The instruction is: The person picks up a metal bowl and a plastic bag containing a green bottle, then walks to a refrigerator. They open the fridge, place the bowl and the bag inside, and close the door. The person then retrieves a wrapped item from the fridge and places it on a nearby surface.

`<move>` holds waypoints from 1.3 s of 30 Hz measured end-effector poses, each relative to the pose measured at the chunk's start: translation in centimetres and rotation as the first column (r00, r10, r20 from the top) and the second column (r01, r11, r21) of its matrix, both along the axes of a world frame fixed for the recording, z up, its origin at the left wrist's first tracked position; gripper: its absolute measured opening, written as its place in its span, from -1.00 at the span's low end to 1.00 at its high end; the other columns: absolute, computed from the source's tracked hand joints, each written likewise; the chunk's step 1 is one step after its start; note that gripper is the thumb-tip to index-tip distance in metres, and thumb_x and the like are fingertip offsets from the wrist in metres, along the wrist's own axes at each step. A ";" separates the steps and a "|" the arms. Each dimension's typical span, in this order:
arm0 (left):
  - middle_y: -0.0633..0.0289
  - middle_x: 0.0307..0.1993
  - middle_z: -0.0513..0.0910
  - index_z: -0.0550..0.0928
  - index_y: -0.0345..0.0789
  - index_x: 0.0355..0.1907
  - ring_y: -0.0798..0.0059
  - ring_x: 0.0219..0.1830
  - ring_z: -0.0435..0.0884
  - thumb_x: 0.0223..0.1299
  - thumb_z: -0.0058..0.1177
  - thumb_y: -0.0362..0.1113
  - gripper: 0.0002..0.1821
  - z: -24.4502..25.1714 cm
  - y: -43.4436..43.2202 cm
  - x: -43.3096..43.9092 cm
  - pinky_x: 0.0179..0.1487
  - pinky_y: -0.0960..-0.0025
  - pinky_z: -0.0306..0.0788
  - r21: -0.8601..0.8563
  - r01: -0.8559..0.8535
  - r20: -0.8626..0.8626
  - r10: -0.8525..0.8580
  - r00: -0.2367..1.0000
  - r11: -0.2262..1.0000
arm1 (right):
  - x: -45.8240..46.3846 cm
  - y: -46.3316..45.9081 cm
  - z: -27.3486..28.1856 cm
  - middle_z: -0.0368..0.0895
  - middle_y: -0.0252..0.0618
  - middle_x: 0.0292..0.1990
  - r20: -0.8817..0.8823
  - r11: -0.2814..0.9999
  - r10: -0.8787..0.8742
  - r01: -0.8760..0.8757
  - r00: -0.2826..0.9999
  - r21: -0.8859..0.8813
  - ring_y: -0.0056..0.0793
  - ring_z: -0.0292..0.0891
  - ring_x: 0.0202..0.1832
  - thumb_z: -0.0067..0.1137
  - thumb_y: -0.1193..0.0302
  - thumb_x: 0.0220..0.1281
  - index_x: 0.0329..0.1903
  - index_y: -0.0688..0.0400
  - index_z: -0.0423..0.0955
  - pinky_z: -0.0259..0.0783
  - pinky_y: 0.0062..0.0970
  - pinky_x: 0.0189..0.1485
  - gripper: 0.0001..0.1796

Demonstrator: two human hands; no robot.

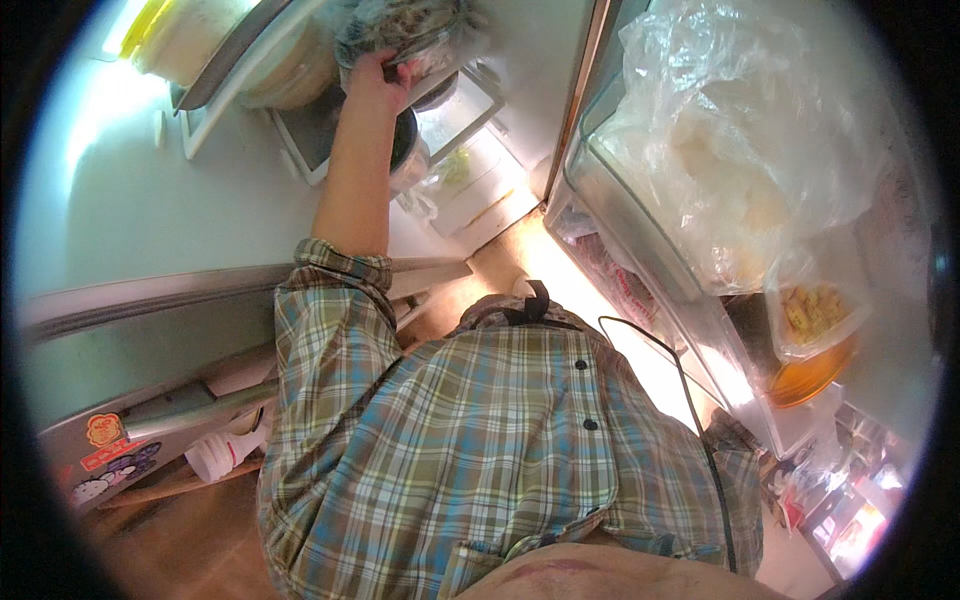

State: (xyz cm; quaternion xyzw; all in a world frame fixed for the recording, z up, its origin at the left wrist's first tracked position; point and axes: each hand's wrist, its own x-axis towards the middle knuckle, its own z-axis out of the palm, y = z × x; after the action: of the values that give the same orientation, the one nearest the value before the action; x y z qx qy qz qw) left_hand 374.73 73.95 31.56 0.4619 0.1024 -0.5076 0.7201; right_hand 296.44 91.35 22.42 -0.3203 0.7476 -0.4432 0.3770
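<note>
My left hand [381,79] reaches into an open refrigerator and grips the lower edge of a clear plastic bag [420,26] with dark contents I cannot make out. The fingers are partly hidden against the bag. Just below the hand, partly behind my forearm, stands a dark-rimmed pot [411,154]. To the left of the bag a large round container [292,71] rests on a white-edged shelf [240,82]. My right hand is out of view; only the plaid right sleeve [735,442] hangs at my side.
On the right, the open door's clear bin [637,195] holds a bulky plastic bag [720,150]. A bag of yellowish pieces [814,311] sits over an orange container [814,375]. A black cable [697,405] hangs along my shirt. A white plastic bottle [214,456] lies lower left, beside a stickered door.
</note>
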 end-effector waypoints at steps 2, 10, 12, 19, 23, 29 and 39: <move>-0.13 -0.12 0.53 0.48 -0.43 0.02 0.22 -0.35 0.57 0.35 -0.09 -0.39 -0.75 0.3 0.1 0.2 -0.62 0.65 0.47 -0.013 0.086 -0.012 -0.087 0.996 0.996 | 0.0 -0.5 -0.1 0.60 -0.23 -0.17 0.005 1.000 -0.002 0.002 1.000 -0.008 -0.43 0.53 -0.10 0.09 0.35 0.40 -0.03 0.28 0.54 0.51 -0.46 -0.05 -0.74; 0.03 -0.13 0.59 0.53 -0.39 0.00 0.20 -0.50 0.60 0.24 0.04 -0.52 -0.74 0.3 1.6 -3.7 -0.70 0.63 0.23 0.041 -0.044 0.040 0.042 0.998 0.998 | 0.2 -2.7 0.3 0.61 -0.23 -0.19 0.004 1.000 0.007 -0.007 1.000 -0.025 -0.44 0.54 -0.12 0.10 0.36 0.38 -0.04 0.28 0.55 0.52 -0.46 -0.07 -0.75; 0.05 -0.13 0.60 0.54 -0.38 0.00 0.22 -0.49 0.60 0.24 0.06 -0.53 -0.73 0.7 3.2 -5.6 -0.69 0.63 0.23 0.012 -0.060 0.093 0.058 0.994 0.998 | 0.3 -3.6 0.3 0.62 -0.23 -0.20 0.001 0.999 0.014 -0.014 1.000 -0.033 -0.44 0.54 -0.13 0.10 0.36 0.38 -0.05 0.28 0.56 0.53 -0.46 -0.07 -0.75; 0.23 -0.15 0.67 0.54 -0.27 0.05 0.49 -0.46 0.57 0.33 0.21 -0.31 -0.71 1.3 14.0 -13.5 -0.72 0.55 0.16 -0.234 -0.057 0.142 0.093 0.985 0.971 | 0.1 -8.7 0.3 0.62 -0.23 -0.21 -0.001 0.993 0.070 -0.070 0.998 -0.091 -0.45 0.55 -0.14 0.11 0.37 0.37 -0.06 0.28 0.57 0.53 -0.47 -0.09 -0.75; 0.28 -0.14 0.68 0.54 -0.23 0.08 0.57 -0.42 0.60 0.32 0.21 -0.31 -0.69 0.8 19.8 -17.4 -0.73 0.52 0.14 -0.219 -0.021 0.094 0.043 0.995 0.976 | -0.3 -12.8 0.1 0.63 -0.23 -0.23 0.003 0.986 0.105 -0.104 0.994 -0.127 -0.45 0.56 -0.15 0.12 0.38 0.36 -0.07 0.28 0.57 0.54 -0.47 -0.10 -0.76; 0.17 0.01 0.66 0.50 -0.28 0.19 0.33 -0.06 0.69 0.33 0.16 -0.36 -0.61 -0.3 25.6 -21.3 -0.20 0.32 0.65 -0.228 -0.099 0.031 0.109 0.994 0.969 | 0.1 -19.0 -0.6 0.63 -0.24 -0.24 0.005 0.978 0.153 -0.151 0.988 -0.144 -0.46 0.57 -0.17 0.12 0.38 0.35 -0.08 0.29 0.58 0.55 -0.47 -0.11 -0.76; 0.16 -0.08 0.66 0.47 -0.30 0.19 0.37 -0.25 0.71 0.29 0.20 -0.39 -0.57 0.1 27.3 -23.0 -0.56 0.41 0.51 -0.228 -0.034 0.184 0.077 0.980 0.973 | 4.3 -12.8 0.5 0.64 -0.24 -0.27 0.194 0.920 0.391 -0.383 0.900 -0.077 -0.47 0.58 -0.19 0.13 0.40 0.34 -0.09 0.29 0.60 0.56 -0.48 -0.13 -0.77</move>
State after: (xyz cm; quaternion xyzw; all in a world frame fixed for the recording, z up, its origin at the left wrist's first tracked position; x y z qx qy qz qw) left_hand 351.73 101.21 31.70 0.4213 -0.0122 -0.4488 0.7880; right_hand 300.71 78.51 22.93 -0.4216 0.6177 -0.4039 0.5268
